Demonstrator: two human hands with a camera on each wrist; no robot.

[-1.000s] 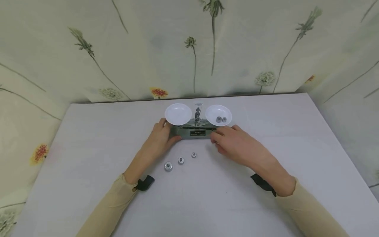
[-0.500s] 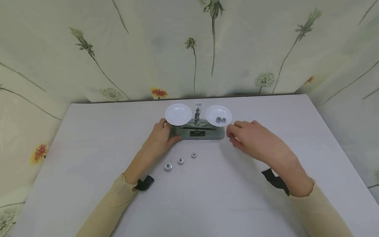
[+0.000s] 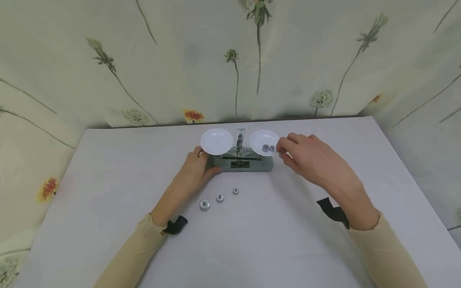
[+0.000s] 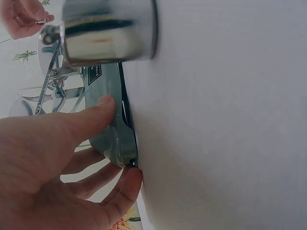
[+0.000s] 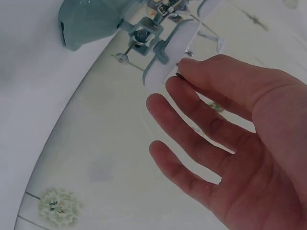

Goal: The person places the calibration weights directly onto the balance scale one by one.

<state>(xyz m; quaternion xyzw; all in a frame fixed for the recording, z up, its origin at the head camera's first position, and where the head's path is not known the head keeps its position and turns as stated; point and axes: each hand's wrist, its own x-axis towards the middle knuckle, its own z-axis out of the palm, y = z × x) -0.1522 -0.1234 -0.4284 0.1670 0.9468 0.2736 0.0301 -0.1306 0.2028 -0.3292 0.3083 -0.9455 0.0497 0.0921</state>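
Observation:
A grey-green balance scale (image 3: 248, 167) with two white pans stands near the table's back edge. My left hand (image 3: 192, 172) grips the left end of its base, thumb in front and fingers behind, as the left wrist view confirms. The left pan (image 3: 217, 141) holds nothing. Two small metal weights (image 3: 265, 148) sit in the right pan (image 3: 259, 137). Just at that pan's right rim, my right hand (image 3: 311, 160) pinches a small metal weight between thumb and forefinger. The fingers mostly hide it; a shiny bit (image 4: 41, 21) shows in the left wrist view.
Three knobbed metal weights lie in a slanting row before the scale: a large one (image 3: 204, 205), a medium one (image 3: 219, 197) and a small one (image 3: 235, 191). A flower-patterned cloth (image 3: 162, 72) rises behind the white table (image 3: 252, 240).
My right hand has moved right from the front of the scale's base, then up to the right pan's rim, holding the small weight. My left hand has stayed on the base.

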